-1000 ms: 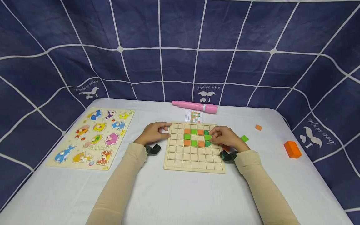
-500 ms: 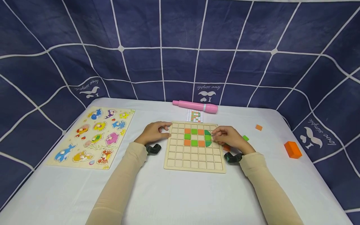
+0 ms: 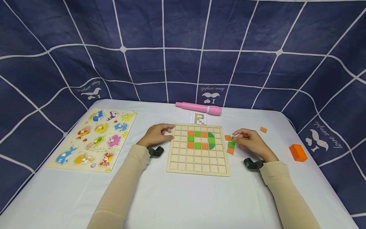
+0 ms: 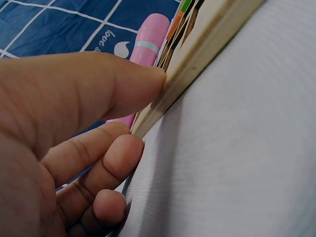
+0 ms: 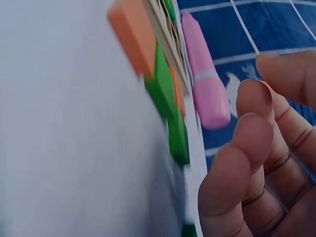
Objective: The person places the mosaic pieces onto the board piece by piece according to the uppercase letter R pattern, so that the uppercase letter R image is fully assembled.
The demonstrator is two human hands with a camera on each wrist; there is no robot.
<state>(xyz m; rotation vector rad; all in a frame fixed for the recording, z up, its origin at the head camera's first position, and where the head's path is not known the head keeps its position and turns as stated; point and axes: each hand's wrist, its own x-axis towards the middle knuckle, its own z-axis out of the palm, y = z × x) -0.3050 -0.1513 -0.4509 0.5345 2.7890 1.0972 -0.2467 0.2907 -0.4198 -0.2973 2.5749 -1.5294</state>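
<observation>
A square wooden grid board (image 3: 197, 165) holds orange, green and dark green rounded pieces (image 3: 211, 146) in its upper part. My left hand (image 3: 155, 135) rests at its upper left edge. In the left wrist view, that hand's thumb (image 4: 138, 89) touches the board's side and the other fingers hang loosely bent. My right hand (image 3: 253, 144) hovers right of the board, fingertips close over a small green tile (image 3: 233, 139). Beside it lie another green tile (image 3: 231, 145) and orange tiles (image 3: 230, 151). In the right wrist view, nothing sits between that hand's fingers (image 5: 254, 138).
Behind the board lie a small pattern card (image 3: 198, 118) and a pink pen-shaped thing (image 3: 198, 108). To the left is a sea-animal puzzle board (image 3: 97, 140). On the right are a lone orange tile (image 3: 263, 129) and an orange block (image 3: 298, 152). A blue curtain (image 3: 183, 66) hangs behind.
My right hand has moved right, from the pieces at the board's right side to the loose tiles, uncovering several of them. The left hand and the board have stayed put.
</observation>
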